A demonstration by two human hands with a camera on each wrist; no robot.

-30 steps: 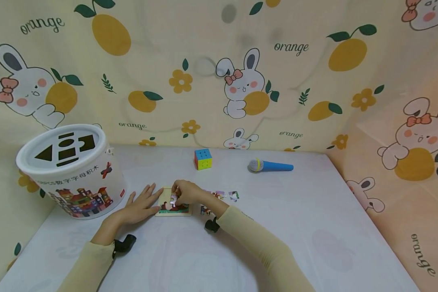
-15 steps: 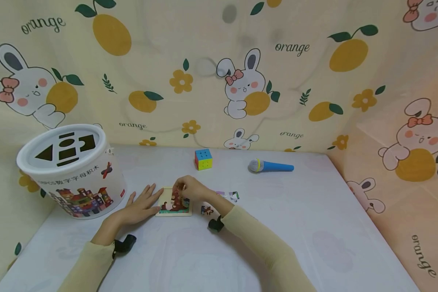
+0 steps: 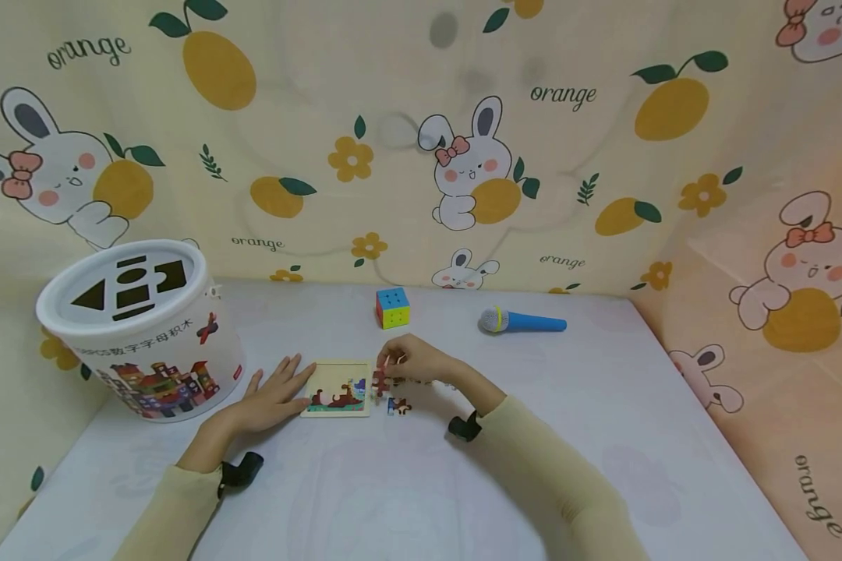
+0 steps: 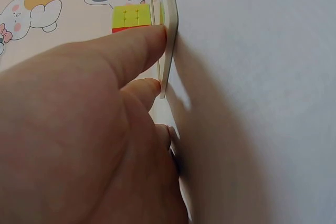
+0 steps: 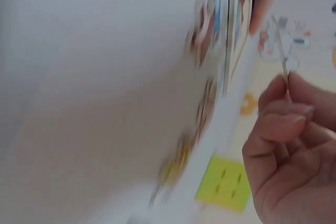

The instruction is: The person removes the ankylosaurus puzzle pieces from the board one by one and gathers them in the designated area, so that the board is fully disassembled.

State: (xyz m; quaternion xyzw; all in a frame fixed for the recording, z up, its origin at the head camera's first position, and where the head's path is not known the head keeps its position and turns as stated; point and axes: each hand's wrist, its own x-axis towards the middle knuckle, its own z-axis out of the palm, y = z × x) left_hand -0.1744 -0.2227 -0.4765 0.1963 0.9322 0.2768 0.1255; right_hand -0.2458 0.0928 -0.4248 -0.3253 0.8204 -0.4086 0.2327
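A shallow wooden puzzle board (image 3: 337,372) lies on the table, its lower part filled with picture pieces and its upper part bare. My left hand (image 3: 270,397) lies spread at its left side; in the left wrist view, fingertips touch the board's edge (image 4: 169,30). Just right of the board, my right hand (image 3: 421,362) pinches a brownish puzzle piece (image 3: 381,382). That puzzle piece (image 5: 281,45) appears edge-on between thumb and fingertip in the right wrist view. Below the right hand lies a loose puzzle piece (image 3: 398,406); more loose pieces are partly hidden behind the hand.
A colourful puzzle cube (image 3: 393,308) stands behind the board, with a blue toy microphone (image 3: 526,320) to its right. At the left is a big white bucket (image 3: 154,351) with shape holes in its lid. A printed cloth (image 3: 393,93) hangs behind the table.
My right hand has moved right, from over the board to beside it, with a puzzle piece in its fingers. More of the board's bare upper part shows. The left hand stays put.
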